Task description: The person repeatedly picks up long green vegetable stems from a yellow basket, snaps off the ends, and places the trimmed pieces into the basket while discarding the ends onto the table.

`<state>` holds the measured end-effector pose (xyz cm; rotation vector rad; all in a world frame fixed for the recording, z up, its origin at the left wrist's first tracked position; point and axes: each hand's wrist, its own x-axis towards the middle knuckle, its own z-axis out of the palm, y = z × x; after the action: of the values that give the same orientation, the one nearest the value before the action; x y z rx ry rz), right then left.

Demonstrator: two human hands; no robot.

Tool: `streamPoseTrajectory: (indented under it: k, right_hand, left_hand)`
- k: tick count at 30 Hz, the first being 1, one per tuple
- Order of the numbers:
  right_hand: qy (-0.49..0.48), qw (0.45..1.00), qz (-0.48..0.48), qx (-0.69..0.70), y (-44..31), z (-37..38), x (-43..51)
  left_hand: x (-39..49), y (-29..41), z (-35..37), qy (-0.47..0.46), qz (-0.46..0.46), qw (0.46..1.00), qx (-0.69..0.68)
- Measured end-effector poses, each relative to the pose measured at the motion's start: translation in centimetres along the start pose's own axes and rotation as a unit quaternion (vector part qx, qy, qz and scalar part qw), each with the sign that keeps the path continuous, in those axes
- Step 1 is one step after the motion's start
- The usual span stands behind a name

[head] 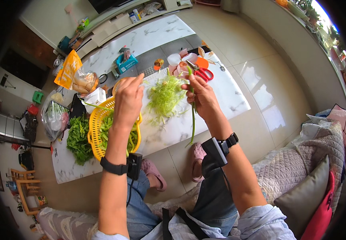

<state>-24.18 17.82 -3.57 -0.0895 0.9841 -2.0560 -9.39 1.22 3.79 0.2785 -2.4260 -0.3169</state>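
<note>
My right hand (202,95) holds a thin green celery stalk (193,124), which points up past the fingertips and hangs down below the palm over the table's front edge. My left hand (128,100) is raised above a yellow plastic basket (92,133), its fingers drawn together; whether a thin strand is pinched in them cannot be told. Cut celery pieces (106,127) lie in the basket, partly hidden by my left forearm. Between the hands, a loose heap of pale green celery strings (165,97) rests on the marbled table (161,138).
Left of the basket lies a bunch of celery leaves (78,141). Red-handled scissors (204,74) are on the far right. Behind stand a blue box (126,63), an orange packet (68,70), a white box (95,96) and a clear bag (54,117). A quilted sofa (283,171) is to the right.
</note>
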Motion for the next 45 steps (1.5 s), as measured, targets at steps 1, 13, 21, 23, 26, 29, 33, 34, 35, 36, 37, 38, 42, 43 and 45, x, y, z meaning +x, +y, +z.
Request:
streamPoseTrajectory:
  k: [1,13,21,23,26,29,33,34,35,36,37,38,42,43,45]
  right_hand:
    - [-0.041,0.999,0.006,-0.004,0.2,0.2,-0.1]
    - [-0.194,0.973,0.083,-0.095,0.3,2.3,-1.9]
    - [-0.172,0.981,0.086,0.005,2.0,3.7,-2.5]
    - [-0.143,0.988,0.063,0.003,2.8,4.1,-2.5]
    - [-0.125,0.991,0.053,-0.021,3.6,4.2,-2.4]
    - [-0.115,0.992,0.052,-0.006,3.9,4.2,-2.3]
    - [-0.108,0.993,0.048,0.016,3.6,4.4,-2.3]
    - [-0.104,0.993,0.048,0.024,3.4,4.5,-2.4]
    - [-0.095,0.993,0.053,0.035,3.3,4.5,-2.4]
    - [-0.089,0.993,0.062,0.045,3.0,4.4,-2.4]
    - [-0.093,0.992,0.066,0.060,2.9,4.4,-2.3]
    - [-0.083,0.993,0.066,0.053,2.7,4.2,-2.2]
    - [-0.058,0.995,0.033,0.071,2.4,3.1,-1.3]
    - [-0.032,0.997,0.030,0.068,2.4,2.7,-1.0]
    - [0.002,0.997,0.021,0.068,2.4,1.9,-0.1]
  left_hand:
    - [0.4,0.0,0.6,-0.026,-0.007,1.000,-0.003]
    - [1.9,1.5,0.2,-0.070,0.119,0.990,-0.029]
    - [0.7,1.9,0.5,-0.008,0.181,0.977,0.111]
    - [0.1,2.2,0.8,-0.002,0.171,0.981,0.095]
    - [-0.9,2.3,0.8,-0.007,0.171,0.983,0.061]
    - [-1.8,2.4,0.4,-0.023,0.168,0.984,0.049]
    - [-2.5,3.1,-0.3,-0.021,0.157,0.987,0.013]
    - [-2.6,3.4,-0.5,-0.020,0.160,0.987,0.008]
    - [-2.8,3.7,-0.8,-0.019,0.163,0.986,0.002]
    - [-2.9,4.0,-1.1,-0.020,0.161,0.987,-0.006]
    - [-3.1,4.3,-1.4,-0.023,0.157,0.987,-0.010]
    - [-3.3,4.5,-1.7,-0.026,0.153,0.988,-0.013]
    - [-3.6,4.9,-3.2,-0.027,0.147,0.989,-0.020]
    - [-3.6,4.9,-3.6,-0.018,0.143,0.989,-0.021]
    - [-3.5,4.9,-4.5,0.001,0.135,0.991,-0.021]
